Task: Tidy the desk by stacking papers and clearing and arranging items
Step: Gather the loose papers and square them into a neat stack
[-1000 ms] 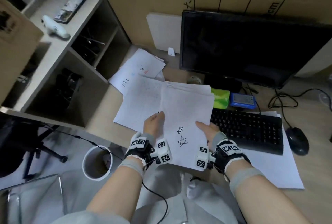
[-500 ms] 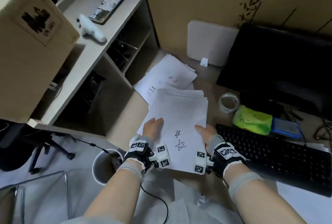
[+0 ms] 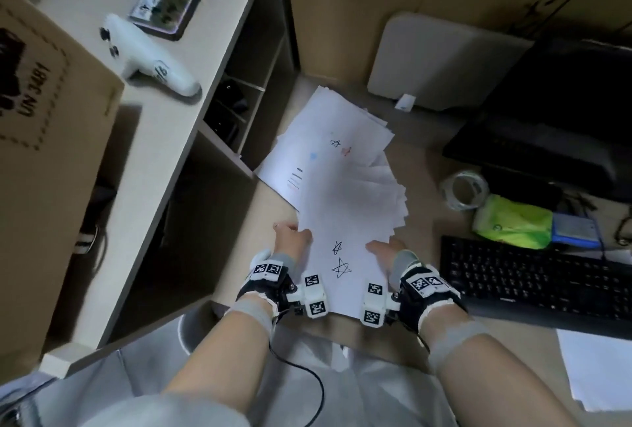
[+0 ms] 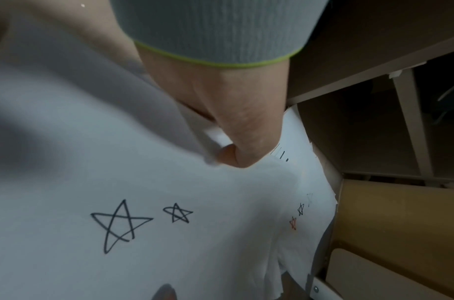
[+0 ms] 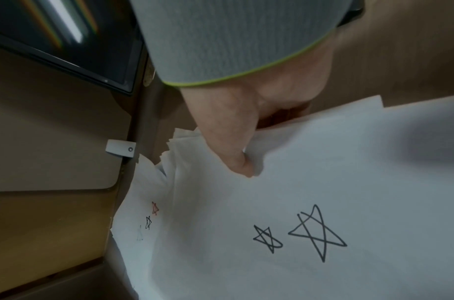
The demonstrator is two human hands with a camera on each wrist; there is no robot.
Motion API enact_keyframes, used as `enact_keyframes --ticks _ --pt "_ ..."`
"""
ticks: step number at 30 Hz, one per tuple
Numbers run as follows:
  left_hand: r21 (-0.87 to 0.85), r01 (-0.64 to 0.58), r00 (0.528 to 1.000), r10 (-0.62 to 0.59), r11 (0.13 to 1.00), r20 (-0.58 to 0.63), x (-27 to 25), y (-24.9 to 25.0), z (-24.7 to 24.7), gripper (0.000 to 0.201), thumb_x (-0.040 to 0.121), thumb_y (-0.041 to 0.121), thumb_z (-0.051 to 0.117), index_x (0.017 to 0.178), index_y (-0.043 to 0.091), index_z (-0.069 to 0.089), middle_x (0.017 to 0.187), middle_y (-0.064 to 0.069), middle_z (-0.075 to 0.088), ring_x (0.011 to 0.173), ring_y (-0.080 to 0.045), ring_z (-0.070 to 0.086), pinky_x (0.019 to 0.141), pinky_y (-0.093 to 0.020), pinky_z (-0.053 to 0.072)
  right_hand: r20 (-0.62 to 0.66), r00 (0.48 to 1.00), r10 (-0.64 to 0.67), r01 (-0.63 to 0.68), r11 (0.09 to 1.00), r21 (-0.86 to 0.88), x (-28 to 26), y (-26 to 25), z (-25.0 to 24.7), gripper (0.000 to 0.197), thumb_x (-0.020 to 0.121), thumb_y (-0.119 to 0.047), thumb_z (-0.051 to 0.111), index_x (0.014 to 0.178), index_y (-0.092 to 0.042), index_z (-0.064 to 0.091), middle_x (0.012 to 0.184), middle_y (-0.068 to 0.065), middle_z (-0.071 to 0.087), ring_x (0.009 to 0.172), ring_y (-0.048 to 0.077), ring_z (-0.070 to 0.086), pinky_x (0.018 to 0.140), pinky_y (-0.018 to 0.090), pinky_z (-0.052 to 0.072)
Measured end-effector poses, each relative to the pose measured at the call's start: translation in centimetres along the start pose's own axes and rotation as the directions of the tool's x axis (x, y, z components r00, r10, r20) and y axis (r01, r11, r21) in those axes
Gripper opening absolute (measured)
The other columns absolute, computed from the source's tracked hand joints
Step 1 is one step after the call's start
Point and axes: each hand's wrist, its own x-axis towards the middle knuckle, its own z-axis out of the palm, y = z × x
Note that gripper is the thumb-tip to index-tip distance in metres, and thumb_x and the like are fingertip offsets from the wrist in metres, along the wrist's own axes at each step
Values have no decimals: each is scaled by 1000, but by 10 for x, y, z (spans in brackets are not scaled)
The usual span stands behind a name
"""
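Note:
A stack of white papers [image 3: 345, 221] with two black stars on the top sheet is held over the desk. My left hand [image 3: 290, 238] grips its left edge, thumb on top [image 4: 236, 146]. My right hand [image 3: 384, 250] grips the right edge, thumb pressed on the top sheet [image 5: 233, 154]. The stack [image 4: 169, 233] [image 5: 323, 203] overlaps a second pile of papers [image 3: 328, 139] lying further back, which has small black and red stars. The fingers under the sheets are hidden.
A black keyboard [image 3: 533, 276] lies at the right, with a green packet [image 3: 513, 221], a blue device [image 3: 576, 228] and a tape roll [image 3: 465, 190] behind it. A monitor [image 3: 564, 112] stands at the back right. Shelving [image 3: 191, 118] borders the left. More paper [image 3: 598, 368] lies under the keyboard.
The spread sheets have been gathered into a narrower stack between both hands and moved left and back toward the far pile. The view has swung left.

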Motion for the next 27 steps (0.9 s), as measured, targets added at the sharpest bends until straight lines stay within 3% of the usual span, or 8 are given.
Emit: enact_keyframes --ticks 3,7,11,14,16,21,25,27 --pt "7 -15 1000 15 1000 7 1 6 -1 37 82 -11 49 116 4 50 72 -4 44 56 -15 40 42 -17 30 6 1000 13 -13 1000 -16 -12 -7 -1 69 84 -22 62 146 -7 36 143 16 47 127 37 49 90 43 42" --pt "56 -69 997 67 996 39 -1 33 -6 23 79 -9 46 66 10 50 61 -5 44 52 -17 35 40 -16 27 -68 993 -100 101 995 16 -24 -28 -17 37 77 -20 64 110 -9 54 101 11 51 70 24 47 69 33 40" --pt "38 -169 985 169 985 20 -1 78 -5 21 77 4 49 60 15 43 63 -1 42 63 -19 36 48 -16 32 -121 973 -195 201 979 37 -33 -64 -25 31 75 -26 65 98 -6 59 73 4 50 62 23 46 62 32 40" --pt "23 -218 976 218 976 12 10 101 -7 22 88 7 54 71 21 51 83 -4 54 79 -21 45 67 -22 40 -141 957 -252 271 952 141 -33 -95 -23 31 76 -19 68 100 0 61 80 9 60 64 23 53 59 28 41" --pt "1 -234 972 234 972 11 18 111 -12 2 89 18 56 90 20 56 98 -4 55 90 -20 48 75 -23 42 -143 953 -266 293 929 224 -22 -109 -17 54 67 -21 69 114 4 60 97 15 66 81 28 63 67 32 45" --pt "-141 -115 993 114 983 -15 50 128 -17 42 70 41 56 105 17 60 104 -7 57 95 -23 52 93 -39 47 -166 956 -242 277 931 239 16 -135 5 89 48 -36 68 129 -1 53 115 15 67 96 31 66 80 37 52" --pt "-233 -93 995 81 968 -61 68 150 -16 69 70 45 55 123 1 61 105 -10 60 94 -24 55 95 -39 47 -150 973 -174 190 976 103 102 -138 15 115 20 -55 79 122 -7 58 107 6 69 96 27 69 86 43 55" --pt "-180 -89 994 76 980 -82 77 156 -15 71 67 46 59 125 5 61 114 -11 63 101 -26 58 98 -38 46 -137 980 -141 150 987 59 130 -146 19 124 12 -61 76 123 -7 62 105 -1 67 91 20 66 84 37 51"
